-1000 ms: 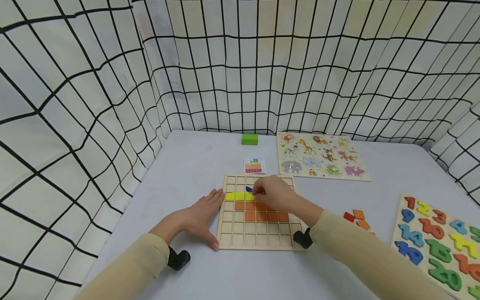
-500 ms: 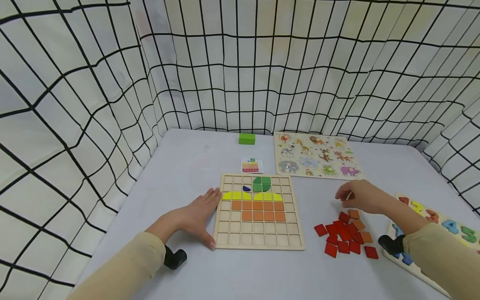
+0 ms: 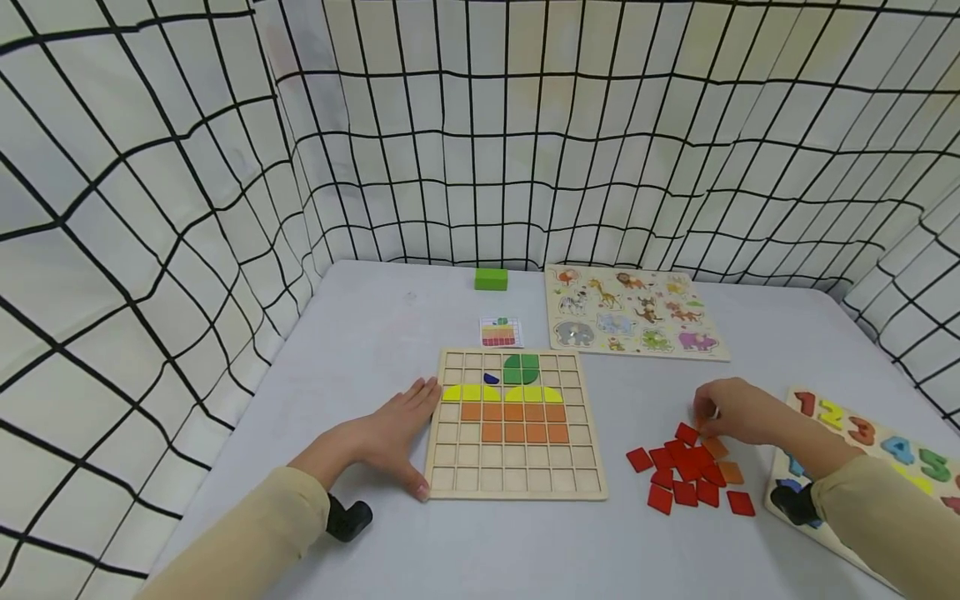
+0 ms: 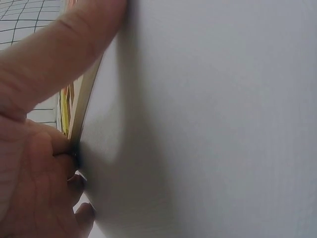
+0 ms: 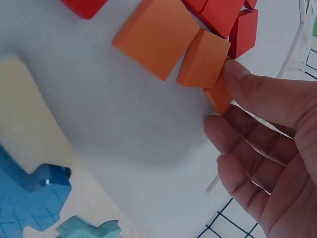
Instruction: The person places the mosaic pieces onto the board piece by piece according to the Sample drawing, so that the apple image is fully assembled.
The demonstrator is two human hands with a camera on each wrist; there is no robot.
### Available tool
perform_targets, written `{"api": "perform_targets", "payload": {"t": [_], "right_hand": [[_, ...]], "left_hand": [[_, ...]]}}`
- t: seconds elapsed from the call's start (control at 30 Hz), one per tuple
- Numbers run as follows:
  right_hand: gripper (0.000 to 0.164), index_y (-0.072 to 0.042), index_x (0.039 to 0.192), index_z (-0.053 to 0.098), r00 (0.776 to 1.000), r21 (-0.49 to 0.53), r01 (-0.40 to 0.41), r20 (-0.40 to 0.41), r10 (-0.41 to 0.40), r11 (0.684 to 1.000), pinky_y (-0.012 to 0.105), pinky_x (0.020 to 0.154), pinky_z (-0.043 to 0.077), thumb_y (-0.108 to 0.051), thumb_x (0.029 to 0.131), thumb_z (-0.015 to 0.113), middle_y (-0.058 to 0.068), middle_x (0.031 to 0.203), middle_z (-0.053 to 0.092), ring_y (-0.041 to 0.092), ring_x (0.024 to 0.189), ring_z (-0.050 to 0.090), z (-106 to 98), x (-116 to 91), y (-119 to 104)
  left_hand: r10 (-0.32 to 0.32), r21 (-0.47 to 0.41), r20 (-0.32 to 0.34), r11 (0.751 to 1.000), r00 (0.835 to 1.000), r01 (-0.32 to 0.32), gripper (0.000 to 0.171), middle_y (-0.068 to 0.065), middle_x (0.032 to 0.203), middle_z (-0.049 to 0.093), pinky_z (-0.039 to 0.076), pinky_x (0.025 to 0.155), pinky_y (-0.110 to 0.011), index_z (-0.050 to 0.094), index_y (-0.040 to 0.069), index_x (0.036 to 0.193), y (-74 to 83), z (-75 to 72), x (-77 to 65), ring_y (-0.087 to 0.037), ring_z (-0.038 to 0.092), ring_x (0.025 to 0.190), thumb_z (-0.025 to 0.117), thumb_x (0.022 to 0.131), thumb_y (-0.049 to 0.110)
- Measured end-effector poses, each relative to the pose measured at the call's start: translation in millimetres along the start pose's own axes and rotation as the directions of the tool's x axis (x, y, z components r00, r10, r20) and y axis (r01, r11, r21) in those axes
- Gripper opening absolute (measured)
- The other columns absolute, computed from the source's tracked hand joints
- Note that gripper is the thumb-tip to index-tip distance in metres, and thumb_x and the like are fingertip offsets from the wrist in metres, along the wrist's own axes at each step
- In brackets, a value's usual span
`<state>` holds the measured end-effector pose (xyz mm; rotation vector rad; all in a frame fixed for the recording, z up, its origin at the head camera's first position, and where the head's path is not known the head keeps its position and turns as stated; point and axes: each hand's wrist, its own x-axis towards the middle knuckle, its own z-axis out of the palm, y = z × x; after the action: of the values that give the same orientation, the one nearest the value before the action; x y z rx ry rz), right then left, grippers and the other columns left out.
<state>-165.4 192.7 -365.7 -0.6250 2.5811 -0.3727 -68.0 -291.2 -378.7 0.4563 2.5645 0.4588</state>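
Note:
A wooden grid board [image 3: 516,481] lies in front of me. Set in its cells are green pieces [image 3: 521,368], one small dark blue piece [image 3: 491,378], yellow pieces [image 3: 470,392] and two rows of orange squares [image 3: 513,422]. My left hand [image 3: 393,433] rests with spread fingers against the board's left edge. To the right of the board, my right hand [image 3: 738,411] pinches an orange tile [image 5: 219,96] between thumb and forefinger. Other orange tiles [image 3: 731,473] lie beside it, and a heap of red tiles [image 3: 684,462] is just left of them.
Behind the board lies a small pattern card [image 3: 500,332], with a green block [image 3: 491,279] farther back. An animal puzzle [image 3: 636,312] is at the back right. A number puzzle [image 3: 862,454] lies under my right forearm. Black netting [image 3: 480,133] surrounds the table.
My right hand has left the board, moved right to the loose tiles, and come down onto an orange one. The green pieces and the red heap are uncovered. My left hand stays put.

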Motion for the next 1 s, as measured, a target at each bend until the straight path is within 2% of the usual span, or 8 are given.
{"api": "perform_targets", "payload": {"t": [0.1, 0.23, 0.3, 0.4, 0.6, 0.73, 0.87, 1.0], "right_hand": [[0.021, -0.008, 0.093, 0.062, 1.0, -0.034, -0.009, -0.023, 0.009, 0.999, 0.029, 0.071, 0.055, -0.01, 0.085, 0.081, 0.0, 0.083, 0.062, 0.015, 0.08, 0.054, 0.6, 2.2, -3.8], [0.02, -0.009, 0.091, 0.062, 0.989, -0.069, 0.012, -0.149, -0.022, 0.998, 0.028, 0.068, 0.053, -0.01, 0.086, 0.081, -0.001, 0.08, 0.062, 0.015, 0.076, 0.054, -1.1, 9.6, -18.0], [0.016, -0.009, 0.091, 0.064, 0.973, -0.068, 0.042, -0.222, -0.056, 0.997, 0.029, 0.068, 0.053, -0.009, 0.088, 0.079, 0.0, 0.082, 0.063, 0.016, 0.077, 0.055, -1.4, 16.0, -33.6], [0.011, -0.009, 0.091, 0.067, 0.949, -0.031, 0.123, -0.288, -0.126, 0.992, 0.03, 0.07, 0.056, -0.005, 0.089, 0.077, 0.0, 0.084, 0.066, 0.017, 0.079, 0.058, 2.5, 27.4, -68.0], [0.009, -0.011, 0.093, 0.072, 0.923, 0.048, 0.286, -0.282, -0.262, 0.957, 0.027, 0.075, 0.058, -0.004, 0.09, 0.076, -0.001, 0.088, 0.071, 0.013, 0.082, 0.063, 27.7, 55.2, -147.3], [0.005, -0.013, 0.094, 0.075, 0.926, 0.099, 0.318, -0.246, -0.286, 0.943, 0.024, 0.075, 0.056, -0.01, 0.091, 0.077, -0.004, 0.088, 0.071, 0.009, 0.08, 0.061, 48.8, 71.0, -190.3], [0.002, -0.012, 0.094, 0.076, 0.925, 0.152, 0.342, -0.229, -0.304, 0.927, 0.023, 0.075, 0.056, -0.013, 0.092, 0.076, -0.005, 0.087, 0.072, 0.009, 0.079, 0.06, 63.8, 83.1, -220.2], [0.005, -0.012, 0.097, 0.077, 0.922, 0.156, 0.355, -0.22, -0.318, 0.922, 0.024, 0.08, 0.058, -0.016, 0.094, 0.076, -0.003, 0.091, 0.075, 0.009, 0.082, 0.062, 72.8, 92.0, -236.5]], "left_hand": [[0.002, -0.002, -0.001, 1.0, 1.0, -0.002, 0.138, -0.022, 0.172, 0.003, 0.008, 0.13, -0.057, 0.009, -0.005, 0.162, -0.2, -0.1, -1.0, -0.039, -0.002, 0.16, 0.094, 0.067, 0.048], [0.002, 0.007, -0.001, 1.0, 1.0, -0.002, 0.138, -0.022, 0.172, 0.003, 0.009, 0.129, -0.057, 0.009, -0.006, 0.162, 0.6, -2.0, -3.7, -0.039, -0.002, 0.16, 0.094, 0.067, 0.048], [0.004, 0.008, 0.0, 1.0, 1.0, -0.004, 0.138, -0.022, 0.172, 0.003, 0.01, 0.129, -0.057, 0.009, -0.006, 0.162, 0.8, -2.1, -3.8, -0.039, -0.001, 0.16, 0.094, 0.068, 0.049], [0.01, 0.007, 0.001, 1.0, 1.0, -0.01, 0.138, -0.022, 0.172, 0.003, 0.01, 0.129, -0.057, 0.009, -0.006, 0.162, 0.7, -1.2, -3.1, -0.039, -0.001, 0.16, 0.094, 0.067, 0.049], [0.006, -0.008, -0.003, 1.0, 1.0, -0.006, 0.137, -0.022, 0.172, 0.003, 0.01, 0.129, -0.057, 0.009, -0.006, 0.162, 0.4, 0.2, -3.3, -0.039, -0.001, 0.16, 0.094, 0.068, 0.047], [0.009, -0.02, 0.0, 1.0, 1.0, -0.009, 0.136, -0.022, 0.172, 0.003, 0.01, 0.129, -0.058, 0.01, -0.006, 0.161, 0.8, 0.5, -3.5, -0.039, -0.001, 0.16, 0.094, 0.068, 0.046], [0.013, -0.013, 0.004, 1.0, 1.0, -0.013, 0.136, -0.022, 0.172, 0.003, 0.01, 0.129, -0.058, 0.01, -0.006, 0.162, 0.8, 0.1, -3.2, -0.039, -0.001, 0.16, 0.094, 0.069, 0.047], [0.016, -0.005, 0.006, 1.0, 1.0, -0.016, 0.136, -0.022, 0.172, 0.002, 0.01, 0.129, -0.058, 0.009, -0.006, 0.162, 0.8, -1.4, -3.7, -0.039, -0.001, 0.16, 0.093, 0.069, 0.047]]}}
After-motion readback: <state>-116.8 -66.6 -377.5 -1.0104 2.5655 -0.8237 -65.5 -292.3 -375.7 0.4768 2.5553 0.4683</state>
